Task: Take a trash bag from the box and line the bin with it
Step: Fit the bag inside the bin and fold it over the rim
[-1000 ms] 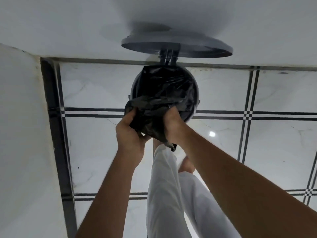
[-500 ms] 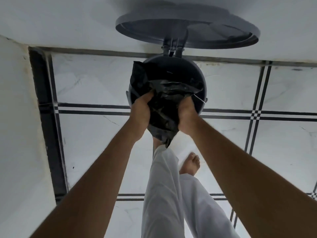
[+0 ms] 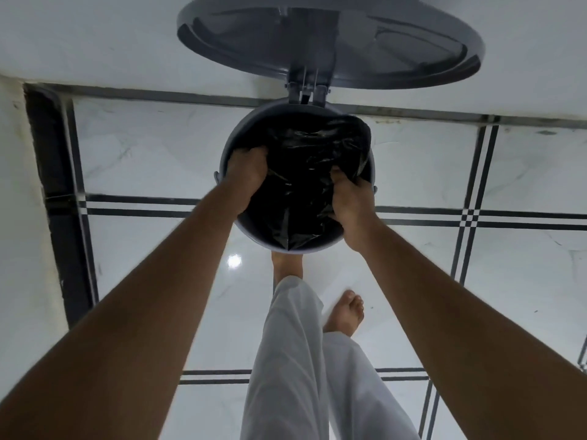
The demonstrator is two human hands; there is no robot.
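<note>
Crinkled glossy black bag [image 3: 305, 173] in round grey bin [image 3: 229, 144]; both hands' fingers [image 3: 251, 155] clamped on plastic.

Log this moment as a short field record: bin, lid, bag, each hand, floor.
bin: round grey pedal-type bin, standing on the floor by the wall
lid: grey lid, hinged open, upright at the back
bag: black trash bag, crumpled in the bin's mouth, not yet spread over the rim
left hand: gripping the bag
right hand: gripping the bag
floor: white tiles, black lines

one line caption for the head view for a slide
Both hands press a black trash bag into the open grey bin.
</note>
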